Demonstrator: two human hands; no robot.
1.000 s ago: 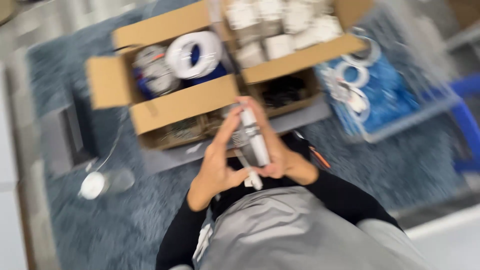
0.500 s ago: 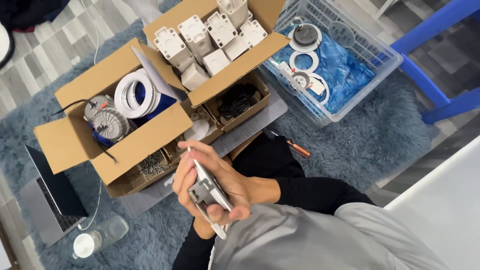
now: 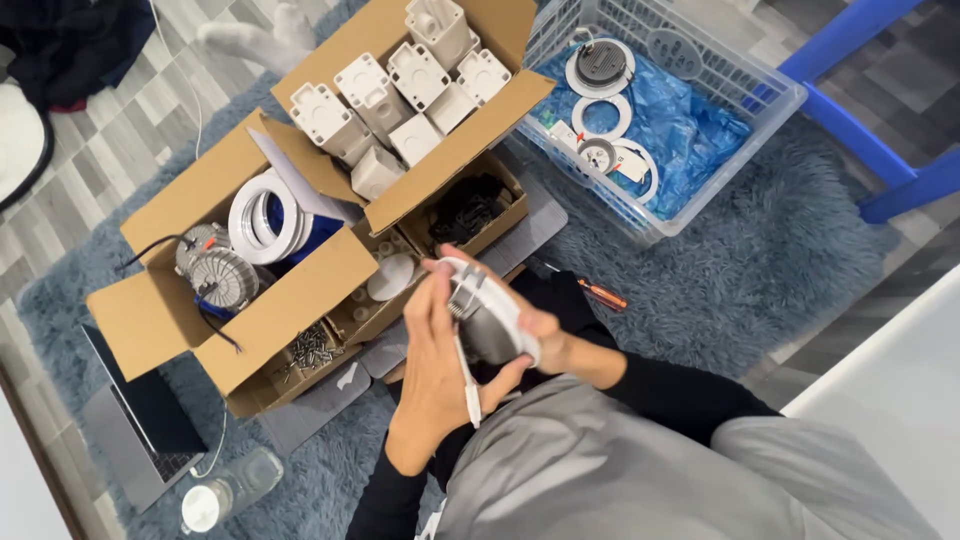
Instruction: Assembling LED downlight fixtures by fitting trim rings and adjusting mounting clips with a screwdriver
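Grey shaggy rug covered the floor where the person sat, and at its far left edge lay a laptop with a clear plastic bottle just beside it. Next came an open cardboard box that held white rings and finned metal lamp bodies, with a small tray of screws against its near side. The left hand was closed around the near edge of a round white downlight fitting, thumb and fingers curled onto it, and a white wire hung from the fitting down past that palm. The fitting sat between both hands, over the person's lap. The right hand cupped it from behind and beneath, fingers wrapped on its rim, so it was gripped from both sides. Behind the hands a second cardboard box stood full of white plastic housings. An orange-handled screwdriver lay on the rug near the right forearm. Farthest right, a white wire basket lined with blue plastic held more white rings.
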